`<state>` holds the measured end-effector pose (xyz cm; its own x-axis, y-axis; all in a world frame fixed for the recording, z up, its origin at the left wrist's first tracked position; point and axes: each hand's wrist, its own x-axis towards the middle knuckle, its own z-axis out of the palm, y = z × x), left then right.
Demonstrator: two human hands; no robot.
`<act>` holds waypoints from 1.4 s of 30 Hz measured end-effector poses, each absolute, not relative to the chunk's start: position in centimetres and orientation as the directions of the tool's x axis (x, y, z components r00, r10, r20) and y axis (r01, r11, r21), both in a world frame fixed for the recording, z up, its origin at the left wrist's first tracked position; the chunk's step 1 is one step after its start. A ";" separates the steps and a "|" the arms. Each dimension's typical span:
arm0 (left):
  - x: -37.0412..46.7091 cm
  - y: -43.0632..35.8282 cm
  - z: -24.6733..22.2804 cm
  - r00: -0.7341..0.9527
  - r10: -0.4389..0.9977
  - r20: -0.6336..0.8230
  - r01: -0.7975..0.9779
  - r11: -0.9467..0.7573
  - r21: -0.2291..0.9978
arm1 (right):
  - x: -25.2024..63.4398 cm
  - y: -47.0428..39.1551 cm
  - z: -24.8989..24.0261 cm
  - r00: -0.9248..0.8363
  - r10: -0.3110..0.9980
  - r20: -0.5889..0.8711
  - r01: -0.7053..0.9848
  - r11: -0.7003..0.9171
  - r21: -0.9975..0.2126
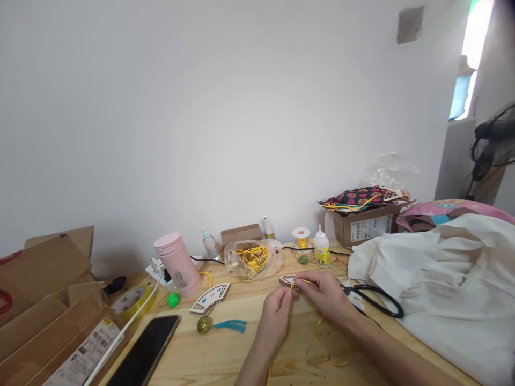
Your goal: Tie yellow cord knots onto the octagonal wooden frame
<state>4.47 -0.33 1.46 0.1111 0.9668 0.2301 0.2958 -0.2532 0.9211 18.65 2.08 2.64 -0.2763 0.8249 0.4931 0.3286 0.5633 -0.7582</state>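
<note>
My left hand (277,311) is closed in a pinch on a thin yellow cord (292,286) over the table. Close beside it, my right hand (324,295) pinches the same cord, its fingertips nearly meeting the left ones. Just behind the fingers shows a small pale wooden piece with dark cut-outs (286,279), partly hidden by them. A loop of the cord (333,363) hangs down below my right hand. To the left lie a fan-shaped wooden piece (210,298) and a gold bell-like ball (204,324) with a blue tassel (230,325).
A glue bottle (322,249), a cord spool (301,238) and a plastic bag of yellow cords (253,260) stand behind. Black-handled scissors (378,300) and white cloth (438,279) are right. Left are a pink cup (178,265), phone (145,351) and cardboard box (52,300).
</note>
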 end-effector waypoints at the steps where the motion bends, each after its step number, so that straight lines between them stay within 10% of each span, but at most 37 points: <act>1: 4.5 -0.3 1.4 0.124 0.966 0.227 0.277 -0.253 0.927 | 18.6 2.0 2.7 -0.279 0.826 0.490 0.329 0.561 -0.759; 19: 5.2 -1.2 1.8 0.222 0.942 0.253 0.326 -0.316 0.891 | 18.8 2.2 2.6 -0.369 0.753 0.545 0.430 0.658 -0.618; 36: 4.8 -1.4 2.0 0.172 0.961 0.218 0.410 -0.271 0.871 | 20.0 3.0 3.4 -0.267 0.942 0.204 0.163 0.253 -0.954; 42: 5.0 -0.9 1.1 0.125 0.990 0.065 0.118 -0.080 0.990 | 18.9 1.3 3.7 -0.438 0.878 0.192 0.058 0.241 -0.969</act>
